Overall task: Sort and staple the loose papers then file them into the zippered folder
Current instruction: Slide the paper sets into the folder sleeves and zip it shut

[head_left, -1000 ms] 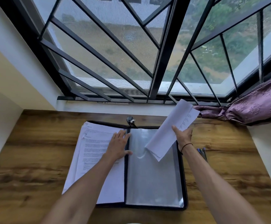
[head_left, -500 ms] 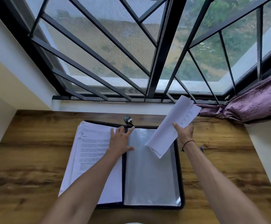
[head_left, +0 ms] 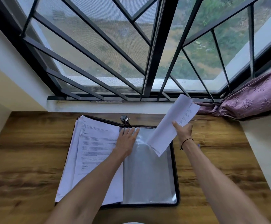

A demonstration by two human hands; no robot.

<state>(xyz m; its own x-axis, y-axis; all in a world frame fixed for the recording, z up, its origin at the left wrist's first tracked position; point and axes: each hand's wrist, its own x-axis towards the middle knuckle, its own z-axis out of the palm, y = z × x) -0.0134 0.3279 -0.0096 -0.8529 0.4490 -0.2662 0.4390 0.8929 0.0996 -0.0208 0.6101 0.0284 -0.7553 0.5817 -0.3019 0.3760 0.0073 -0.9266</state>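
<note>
A black zippered folder (head_left: 177,183) lies open on the wooden desk (head_left: 26,151). Its right half shows a clear plastic sleeve (head_left: 147,175). Printed pages (head_left: 95,152) are stacked on its left half. My left hand (head_left: 127,141) lies flat with straight fingers across the folder's spine, touching the pages and the sleeve's top edge. My right hand (head_left: 183,130) grips a set of white papers (head_left: 168,126) held tilted above the sleeve, the lower corner pointing down at it. The zipper pull (head_left: 125,119) sits at the folder's top middle.
A barred window (head_left: 131,54) and its white sill (head_left: 115,107) run along the desk's far edge. A purple curtain (head_left: 253,97) bunches at the right end of the sill. White walls close in on both sides.
My left hand slid up and right along the spine towards the sleeve's top edge. The papers in my right hand rose slightly and moved a little right.
</note>
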